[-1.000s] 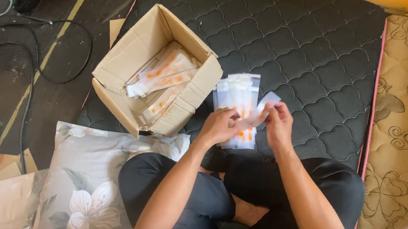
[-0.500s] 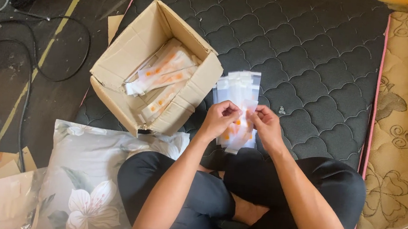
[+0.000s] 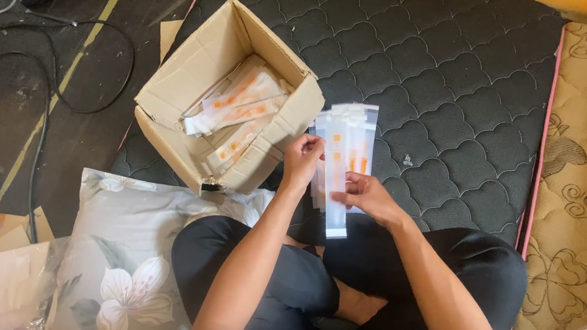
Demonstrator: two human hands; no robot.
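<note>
Left of frame centre, an open brown cardboard box (image 3: 232, 97) of clear packets stands on the dark quilted mattress (image 3: 454, 80), with a floral pillow (image 3: 126, 256) at lower left. Both hands grip one fanned stack of clear plastic sleeves with orange contents (image 3: 344, 155) at centre: left hand (image 3: 303, 160) pinches its left edge, right hand (image 3: 369, 195) clasps its lower part.

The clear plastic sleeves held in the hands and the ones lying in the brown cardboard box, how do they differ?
The held clear plastic sleeves are fanned out in a neat sheaf, gripped by the left hand and right hand above the dark quilted mattress. The sleeves in the brown cardboard box lie loose and crisscrossed, untouched. Both sets are long, narrow and transparent with orange marks.
</note>
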